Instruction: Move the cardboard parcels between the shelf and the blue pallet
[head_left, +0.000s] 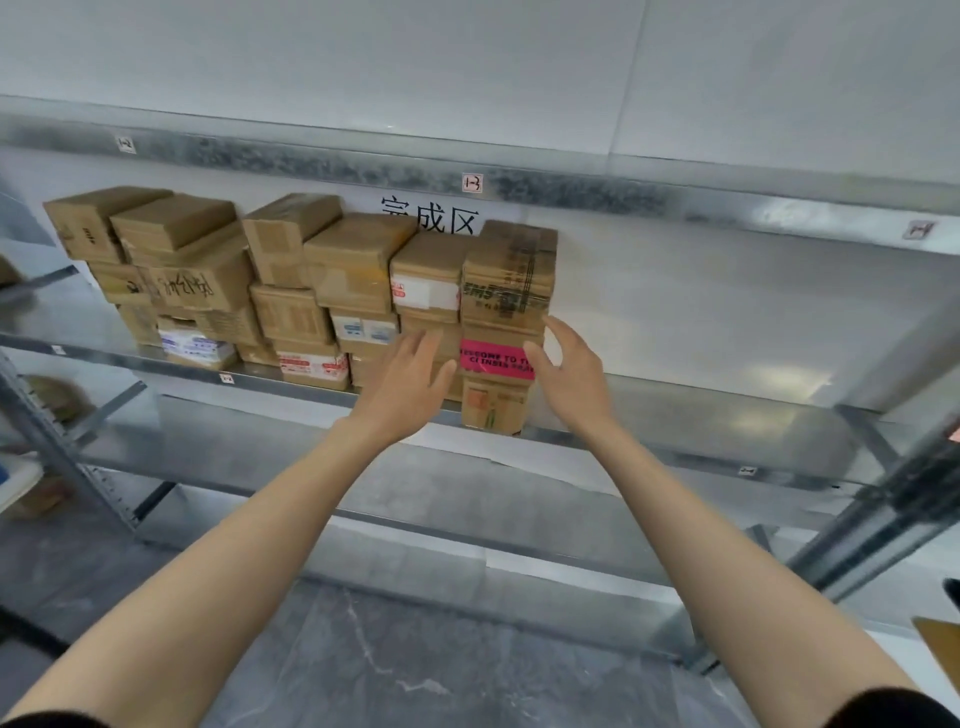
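Two empty grips reach forward, both wide with fingers spread. The left grip (410, 379) and right grip (571, 374) flank the pink-label parcel (496, 364). It lies straight ahead between them, in the rightmost stack on the shelf (701, 415), long axis apparently left-right. The right grip seems nearer; contact cannot be told.

Two hands (410, 379) (569, 374), roughly twenty parcels (509, 270), one shelf (727, 426).
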